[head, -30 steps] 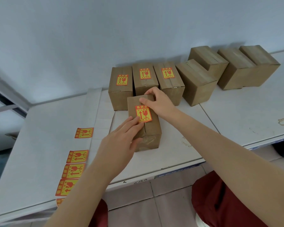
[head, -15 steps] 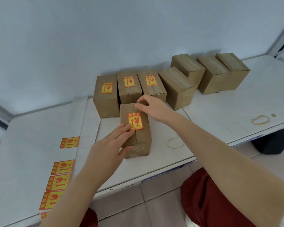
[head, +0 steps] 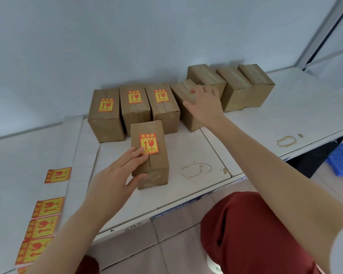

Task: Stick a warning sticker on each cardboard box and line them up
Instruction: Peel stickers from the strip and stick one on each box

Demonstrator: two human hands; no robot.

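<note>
A stickered cardboard box (head: 152,165) stands alone in front of the row. My left hand (head: 119,175) rests on its near left side, straight fingers touching the lower edge of its red-yellow warning sticker (head: 148,143). Three stickered boxes (head: 135,103) stand side by side against the wall. My right hand (head: 204,103) hovers open over a plain box (head: 183,107) just right of them. Three more plain boxes (head: 237,89) stand further right.
Several loose warning stickers (head: 46,208) lie along the white table's left side. Brown ring stains (head: 196,170) mark the tabletop near the front edge. A blue crate (head: 342,157) sits on the floor at the right. Red trousers (head: 245,230) show below.
My right hand left the front box's top and moved right and back to the plain box. My left hand stayed on the front box. The camera shifted right.
</note>
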